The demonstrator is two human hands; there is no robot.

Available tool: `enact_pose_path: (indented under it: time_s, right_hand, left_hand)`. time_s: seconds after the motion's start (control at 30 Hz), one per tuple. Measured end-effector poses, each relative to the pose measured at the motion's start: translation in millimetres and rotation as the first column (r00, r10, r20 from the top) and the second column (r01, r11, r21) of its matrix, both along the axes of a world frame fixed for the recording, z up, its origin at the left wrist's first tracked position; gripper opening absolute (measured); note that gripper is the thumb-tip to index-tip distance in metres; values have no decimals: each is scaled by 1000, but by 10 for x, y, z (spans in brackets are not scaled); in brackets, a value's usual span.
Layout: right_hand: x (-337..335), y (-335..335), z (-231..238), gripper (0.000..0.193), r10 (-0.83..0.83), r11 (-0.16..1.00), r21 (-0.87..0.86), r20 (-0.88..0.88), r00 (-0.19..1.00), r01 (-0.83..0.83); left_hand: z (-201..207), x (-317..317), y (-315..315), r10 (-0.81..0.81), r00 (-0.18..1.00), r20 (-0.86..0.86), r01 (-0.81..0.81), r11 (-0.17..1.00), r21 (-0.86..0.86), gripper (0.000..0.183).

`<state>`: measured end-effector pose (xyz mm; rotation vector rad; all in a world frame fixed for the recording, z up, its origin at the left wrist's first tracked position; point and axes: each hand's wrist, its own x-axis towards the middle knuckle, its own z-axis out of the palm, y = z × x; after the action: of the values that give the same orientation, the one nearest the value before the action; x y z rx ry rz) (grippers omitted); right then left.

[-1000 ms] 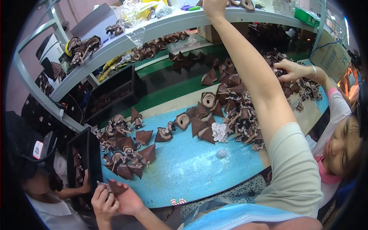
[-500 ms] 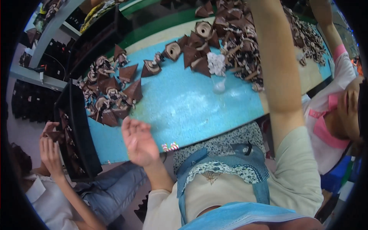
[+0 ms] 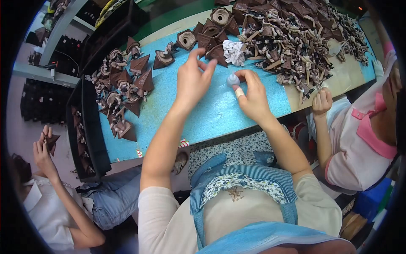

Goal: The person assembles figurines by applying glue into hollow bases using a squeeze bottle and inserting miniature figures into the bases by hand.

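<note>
My right hand (image 3: 255, 96), with a white wrap on one digit, pinches a small translucent bottle (image 3: 232, 79) above the blue table mat (image 3: 211, 114). To its left my left hand (image 3: 192, 82) is raised over the mat, thumb and index finger apart, with nothing visible in it. Just beyond the bottle lies a crumpled white cloth or tissue (image 3: 234, 53). Past my left fingertips stand brown hexagonal pieces with a round hole, one (image 3: 186, 40) nearer and another (image 3: 220, 16) farther back. A brown pointed piece with a small figure (image 3: 164, 58) sits left of them.
Small figures and sticks (image 3: 292, 46) form a large heap at the right. Brown pointed pieces with figures (image 3: 122, 84) cluster at the left, beside a black tray (image 3: 91, 139). A co-worker's hand (image 3: 322, 102) is at the right edge; another co-worker's hands (image 3: 45, 150) hold a brown piece.
My right arm has come back from a far reach, and its hand now holds the bottle that lay on the mat. My left hand has moved from the front edge to over the mat.
</note>
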<state>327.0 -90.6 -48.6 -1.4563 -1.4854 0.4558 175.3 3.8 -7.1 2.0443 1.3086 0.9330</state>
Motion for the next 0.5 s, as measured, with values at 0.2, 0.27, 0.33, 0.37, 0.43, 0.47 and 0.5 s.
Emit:
enact_pose_path:
  time_s: [0.2, 0.27, 0.33, 0.37, 0.43, 0.47, 0.5]
  right_hand:
    - [47, -55, -54, 23, 25, 1000, 24, -269, 963, -19]
    - [132, -114, -81, 21, 52, 999, 32, -463, 885, -42]
    - [225, -208, 13, 20, 158, 979, 59, -830, 535, -197]
    - [283, -242, 22, 22, 183, 971, 83, -861, 474, -225]
    - [353, -308, 95, 23, 188, 964, 80, -876, 443, -252]
    - [381, -337, 142, 25, 198, 959, 86, -885, 421, -269]
    - [399, -376, 199, 28, 181, 963, 63, -871, 456, -262]
  left_hand:
    - [-58, 167, 245, 27, 999, 20, -18, 931, -365, 28]
    - [-13, 18, 69, 23, 996, 85, 17, 897, -441, 32]
    - [2, -161, -164, 45, 903, 427, 229, 790, -568, 35]
    - [-33, -201, -309, 53, 905, 421, 225, 781, -582, 35]
    - [-57, -286, -611, 117, 654, 747, 510, 662, -550, 36]
    - [-153, -333, -715, 64, 541, 838, 636, 621, -458, 36]
    - [-173, -328, -810, 19, 593, 805, 614, 636, -467, 45]
